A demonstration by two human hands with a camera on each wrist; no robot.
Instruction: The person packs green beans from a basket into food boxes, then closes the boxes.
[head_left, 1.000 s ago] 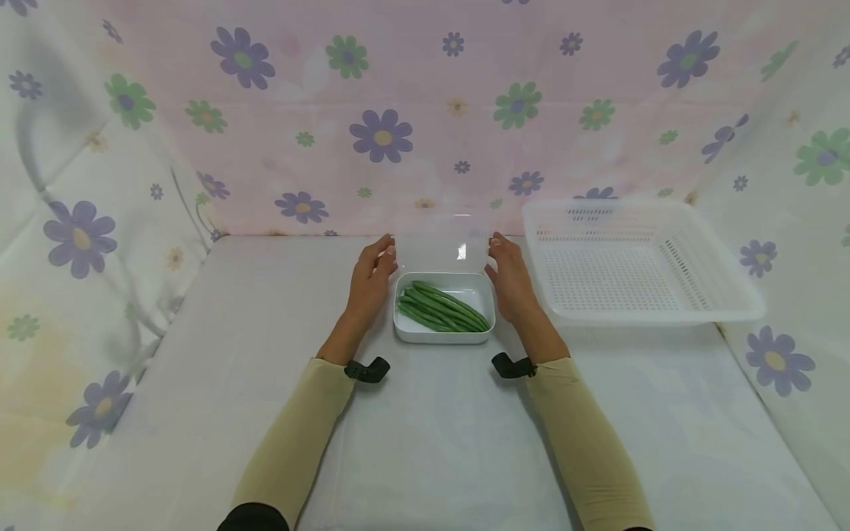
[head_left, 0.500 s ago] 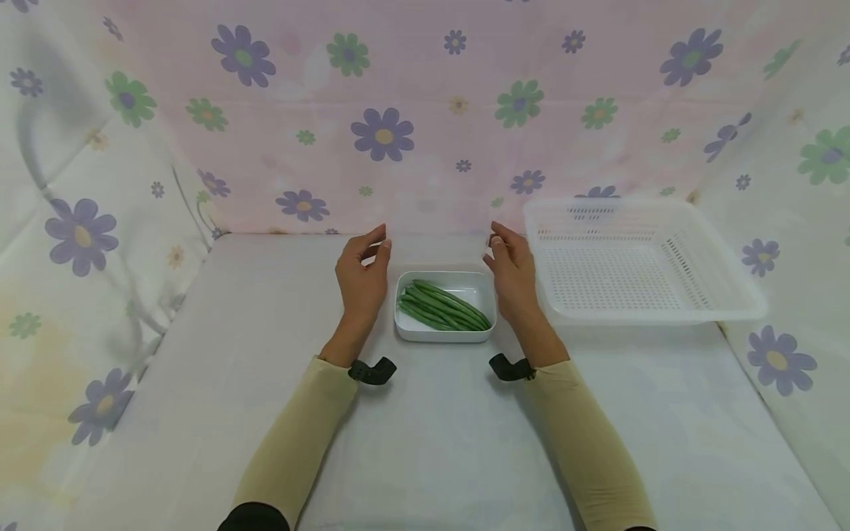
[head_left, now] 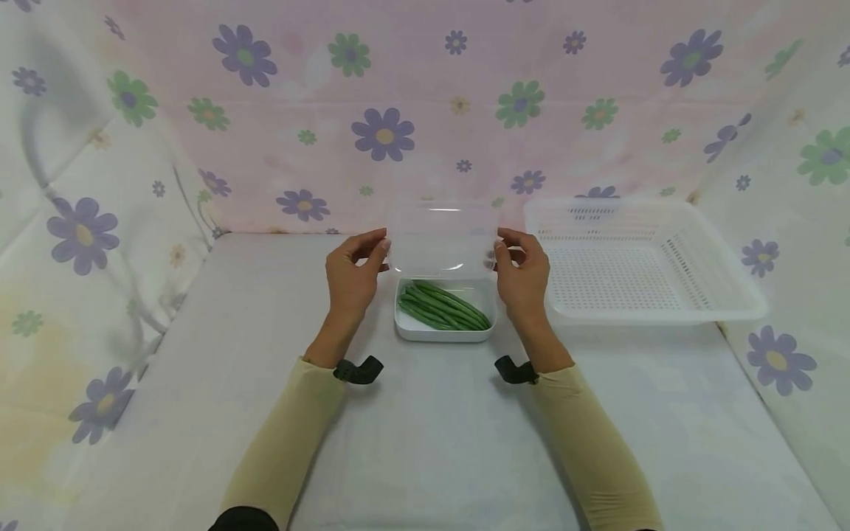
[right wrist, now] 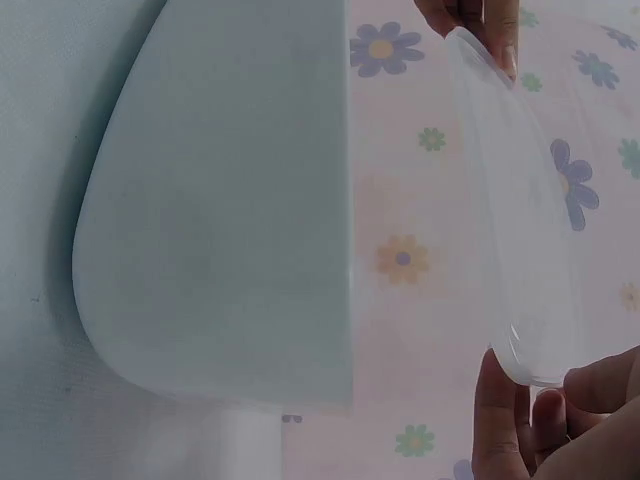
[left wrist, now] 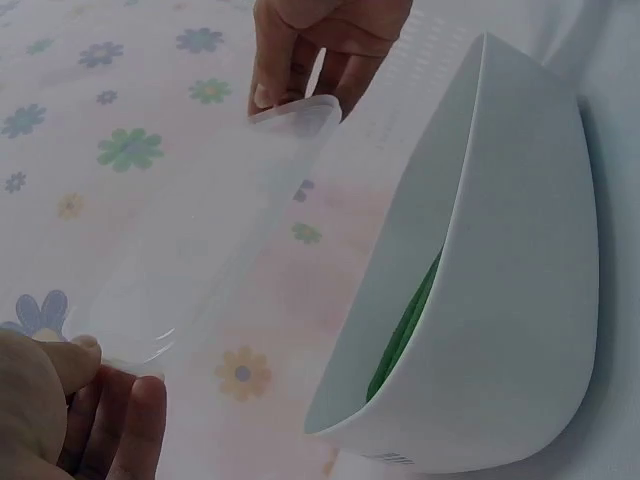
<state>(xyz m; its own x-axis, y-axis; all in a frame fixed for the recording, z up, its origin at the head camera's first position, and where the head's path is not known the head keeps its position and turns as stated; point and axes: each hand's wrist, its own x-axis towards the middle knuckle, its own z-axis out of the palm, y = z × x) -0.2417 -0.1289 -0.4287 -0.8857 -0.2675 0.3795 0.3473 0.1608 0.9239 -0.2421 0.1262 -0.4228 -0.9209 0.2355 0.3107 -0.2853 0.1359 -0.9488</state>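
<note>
A clear plastic lid point(head_left: 441, 240) is held in the air between both hands, just above and behind a white rectangular container point(head_left: 445, 336). My left hand point(head_left: 355, 276) pinches its left edge; my right hand point(head_left: 523, 276) pinches the right edge. In the left wrist view the lid point(left wrist: 190, 235) hangs apart from the container point(left wrist: 500, 280). Inside the container lies a bunch of green beans point(head_left: 443, 306), reaching diagonally across it. The right wrist view shows the lid point(right wrist: 530, 220) gripped at both ends beside the container wall point(right wrist: 220, 220).
To the right of the right hand stands a large white perforated basket point(head_left: 617, 276). A white cloth covers the table point(head_left: 458, 442). Floral curtains point(head_left: 425, 110) rise behind the table and along both sides.
At first the lid stood upright behind the container. The hands then lifted a little, and now they hold it nearer the viewer, spread wider, with its face more visible.
</note>
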